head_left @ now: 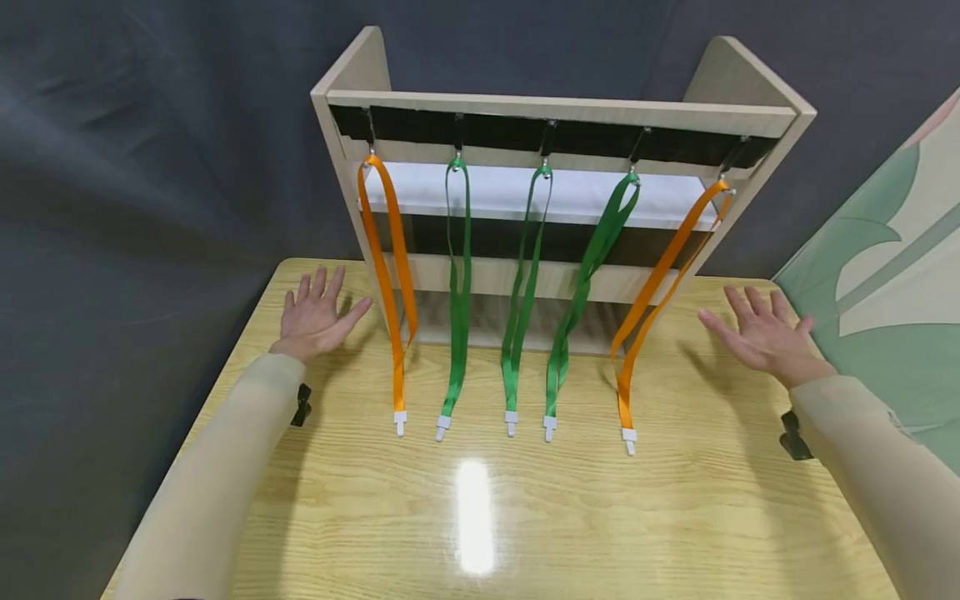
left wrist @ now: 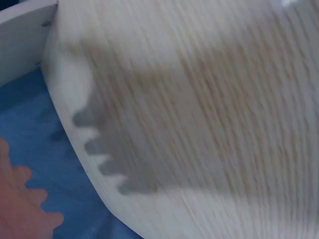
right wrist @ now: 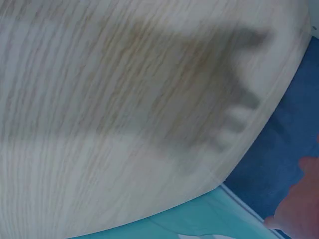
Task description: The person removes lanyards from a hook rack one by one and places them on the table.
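Observation:
My left hand (head_left: 313, 321) is held over the table's left side with fingers spread, holding nothing. On the other side my right hand (head_left: 765, 333) is likewise spread and holds nothing. Between them, five-hook rack aside, several lanyards hang in a row: an orange lanyard (head_left: 399, 275) at the left end, a green lanyard (head_left: 460, 317), a middle green lanyard (head_left: 513, 342), another green lanyard (head_left: 592, 258), and an orange lanyard (head_left: 652, 287) at the right end. Each ends in a white clip. In the wrist views, part of the left hand (left wrist: 22, 204) and right hand (right wrist: 299, 204) shows at the frame edge.
A pale wooden rack (head_left: 562, 107) with metal hooks on a black strip stands at the back of the wood-grain table (head_left: 360, 517). Dark cloth (head_left: 150, 167) hangs behind and left; a green and white patterned surface (head_left: 885, 308) is at right.

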Available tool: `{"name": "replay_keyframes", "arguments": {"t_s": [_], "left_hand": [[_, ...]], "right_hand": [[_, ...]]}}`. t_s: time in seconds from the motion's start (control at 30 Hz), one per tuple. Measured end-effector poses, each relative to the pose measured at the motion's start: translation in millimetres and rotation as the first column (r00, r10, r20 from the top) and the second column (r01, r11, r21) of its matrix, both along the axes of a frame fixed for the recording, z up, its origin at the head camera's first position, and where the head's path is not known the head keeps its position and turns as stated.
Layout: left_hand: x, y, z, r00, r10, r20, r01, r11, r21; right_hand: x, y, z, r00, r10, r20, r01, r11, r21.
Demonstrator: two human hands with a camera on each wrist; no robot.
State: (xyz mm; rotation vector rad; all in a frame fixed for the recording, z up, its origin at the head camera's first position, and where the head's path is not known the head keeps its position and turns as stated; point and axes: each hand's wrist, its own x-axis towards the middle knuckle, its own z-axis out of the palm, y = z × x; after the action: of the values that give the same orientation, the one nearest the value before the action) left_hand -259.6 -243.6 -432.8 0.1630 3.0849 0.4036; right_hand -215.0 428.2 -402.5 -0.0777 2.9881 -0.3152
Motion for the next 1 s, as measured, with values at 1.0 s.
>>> {"name": "replay_keyframes", "arguments": {"t_s": [1.0], "left_hand": [[18.1,40.9,74.8,0.978,-0.066,-0.196,0.190,0.662,0.726]], "right_hand": [[15.3,-61,81.8,0.632,-0.109,-0.768,-0.178,0.943,-0.280]]}}
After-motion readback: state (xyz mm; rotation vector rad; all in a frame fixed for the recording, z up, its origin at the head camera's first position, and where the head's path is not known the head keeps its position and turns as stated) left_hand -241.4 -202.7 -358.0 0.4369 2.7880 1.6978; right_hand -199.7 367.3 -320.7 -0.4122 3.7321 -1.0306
